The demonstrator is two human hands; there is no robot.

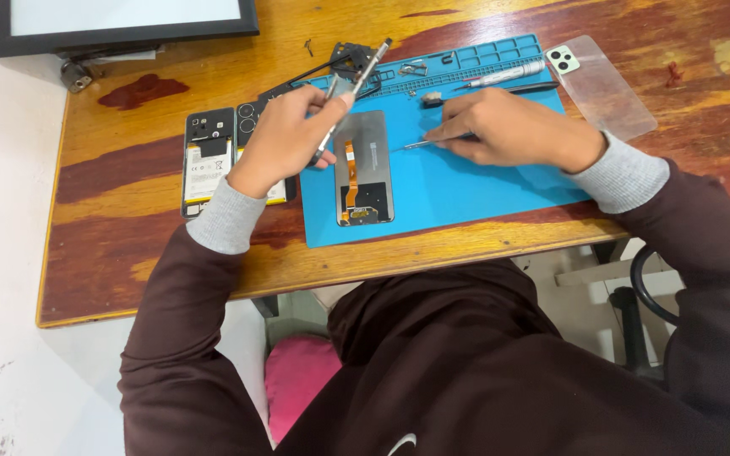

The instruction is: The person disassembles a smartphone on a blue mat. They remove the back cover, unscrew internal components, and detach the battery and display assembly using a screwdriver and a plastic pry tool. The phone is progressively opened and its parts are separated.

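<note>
My left hand (285, 135) is raised over the left edge of the blue work mat (483, 181) and holds a slim silver screwdriver (356, 84) tilted up to the right. My right hand (504, 127) rests on the mat and grips thin metal tweezers (416, 144), whose tips point left toward a phone screen panel (363, 169). That panel lies face down on the mat, grey, with an orange flex cable down its middle. Left of the mat lie two opened phone bodies (207, 160), partly hidden by my left hand.
Another silver screwdriver (504, 77) and small parts lie in the mat's top tray. A pale green phone back with camera lenses (563, 60) and a clear case (606, 84) sit at the right. A black-framed panel (124, 21) stands at the desk's back left.
</note>
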